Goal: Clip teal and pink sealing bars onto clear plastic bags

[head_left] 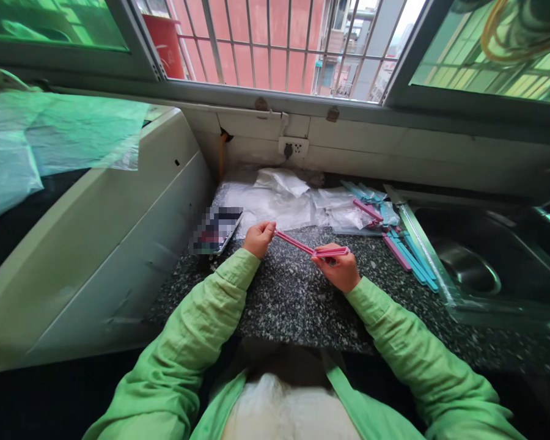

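Note:
Above the speckled dark countertop (297, 299), both my hands hold one long, thin pink bag clip (296, 242) that bends at its middle. My left hand (258, 239) pinches its far left end between thumb and fingers. My right hand (340, 269) is closed around the other part, near the bend, with the tip sticking out to the right. To the right of my hands, more pink clips (396, 252) and blue clips (417, 260) lie in a loose pile. Clear plastic bags (279, 205) are spread on the counter behind my hands.
A phone-like device (216, 230), its screen blurred out, lies at the left beside a large pale appliance (132, 244). A metal sink (470, 269) is set in at the right. A wall socket (294, 147) is below the barred window (275, 49).

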